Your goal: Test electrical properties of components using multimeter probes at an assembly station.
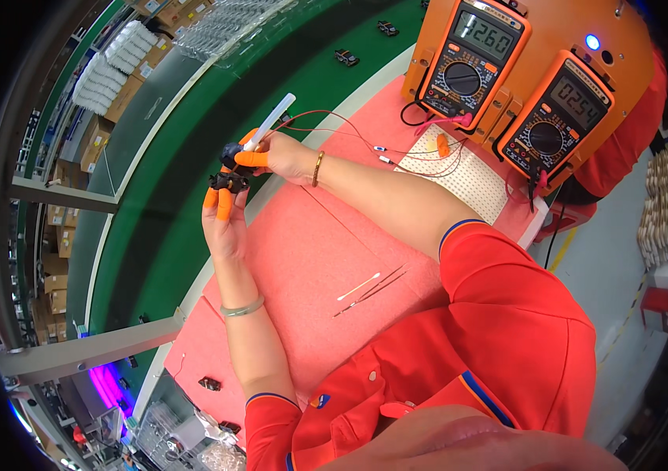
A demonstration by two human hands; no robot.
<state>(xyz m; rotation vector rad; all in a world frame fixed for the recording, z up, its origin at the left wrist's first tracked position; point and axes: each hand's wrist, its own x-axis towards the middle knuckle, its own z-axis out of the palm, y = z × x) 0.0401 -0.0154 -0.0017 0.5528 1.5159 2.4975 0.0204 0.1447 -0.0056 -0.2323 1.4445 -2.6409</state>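
Note:
At the edge of the green belt, my left hand [222, 222], with orange finger cots, holds a small black electronic part [228, 183] in its fingertips. My right hand [275, 158], also in orange finger cots, is closed on a translucent white tube-like tool [271, 119] just above that part. The tool slants up and to the right. A dark piece [232, 154] sits at its lower end, partly covered by the fingers. Thin red leads [334, 114] run from the meters toward my right hand; where they end there is hidden.
Two orange multimeters [471, 59] [558, 118] stand on an orange housing at the far right. On the pink mat [310, 259] lie a cotton swab [357, 286], tweezers [369, 292] and a small black part [209, 384]. More black parts [345, 57] sit on the green conveyor belt [302, 78].

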